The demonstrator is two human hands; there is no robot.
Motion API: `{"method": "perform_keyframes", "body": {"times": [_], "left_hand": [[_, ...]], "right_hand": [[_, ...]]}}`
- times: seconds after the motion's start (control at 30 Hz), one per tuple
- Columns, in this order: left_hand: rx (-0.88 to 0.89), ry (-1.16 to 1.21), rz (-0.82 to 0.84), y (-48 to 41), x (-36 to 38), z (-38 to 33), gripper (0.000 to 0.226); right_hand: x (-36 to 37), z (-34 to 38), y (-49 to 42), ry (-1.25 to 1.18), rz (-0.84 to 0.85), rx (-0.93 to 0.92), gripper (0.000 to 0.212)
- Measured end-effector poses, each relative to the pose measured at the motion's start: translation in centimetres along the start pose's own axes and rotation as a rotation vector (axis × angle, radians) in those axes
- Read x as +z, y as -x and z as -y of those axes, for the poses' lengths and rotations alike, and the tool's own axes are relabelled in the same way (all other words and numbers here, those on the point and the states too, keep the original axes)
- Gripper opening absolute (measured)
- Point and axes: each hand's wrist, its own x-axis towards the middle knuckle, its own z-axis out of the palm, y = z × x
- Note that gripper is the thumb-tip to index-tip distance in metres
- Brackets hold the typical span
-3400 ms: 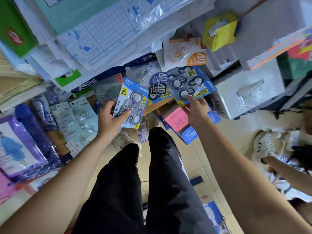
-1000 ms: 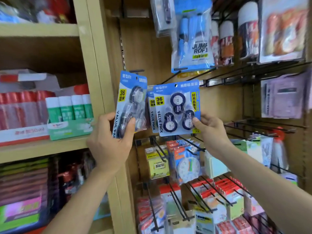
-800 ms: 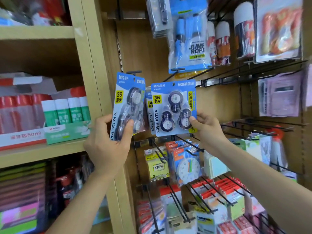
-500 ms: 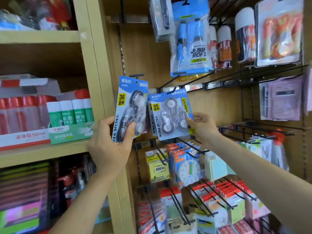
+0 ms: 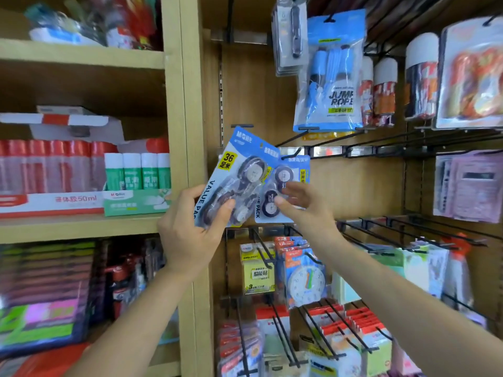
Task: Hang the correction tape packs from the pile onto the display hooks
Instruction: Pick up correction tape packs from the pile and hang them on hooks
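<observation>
My left hand point(image 5: 190, 235) grips a blue correction tape pack point(image 5: 239, 170) by its lower edge and holds it tilted to the right in front of the wooden back panel. A second, identical pack point(image 5: 294, 172) hangs just right of it on a black display hook point(image 5: 292, 153), partly hidden behind the first. My right hand point(image 5: 307, 208) is in front of the hanging pack's lower half with its fingers loosely spread and nothing gripped; I cannot tell whether the fingertips touch the pack.
A jump rope bag point(image 5: 332, 77) hangs above. Below hang sticky-note packs point(image 5: 257, 273) and a toy clock point(image 5: 306, 281). Bare black hooks point(image 5: 408, 232) jut out at the right. A wooden upright point(image 5: 187, 118) separates the shelf of glue sticks point(image 5: 136, 172).
My right hand slid its pack onto the hook and let go of it. The left hand tipped its pack to the right and moved it nearer the hook.
</observation>
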Motion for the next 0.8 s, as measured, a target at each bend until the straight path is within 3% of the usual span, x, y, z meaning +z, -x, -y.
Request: {"method": "perform_keyframes", "body": {"times": [0.07, 0.13, 0.4, 0.6, 0.8], "left_hand": [[0.033, -0.002, 0.017, 0.0, -0.1, 0.0, 0.041], [0.026, -0.005, 0.028, -0.1, -0.1, 0.0, 0.042], [0.257, -0.128, 0.089, -0.4, -0.8, -0.3, 0.049], [0.211, -0.467, 0.153, 0.4, -0.6, -0.1, 0.054], [0.215, -0.6, 0.297, 1.1, -0.9, 0.0, 0.065]], "right_hand": [[1.2, 1.9, 1.2, -0.217, 0.233, 0.088, 0.036], [1.9, 2.5, 1.7, -0.365, 0.309, 0.087, 0.029], [-0.5, 3.1, 0.9, -0.479, 0.093, 0.071, 0.025], [-3.3, 1.7, -0.9, -0.352, -0.133, 0.121, 0.028], [-3.0, -0.9, -1.5, -0.307, -0.114, 0.155, 0.014]]}}
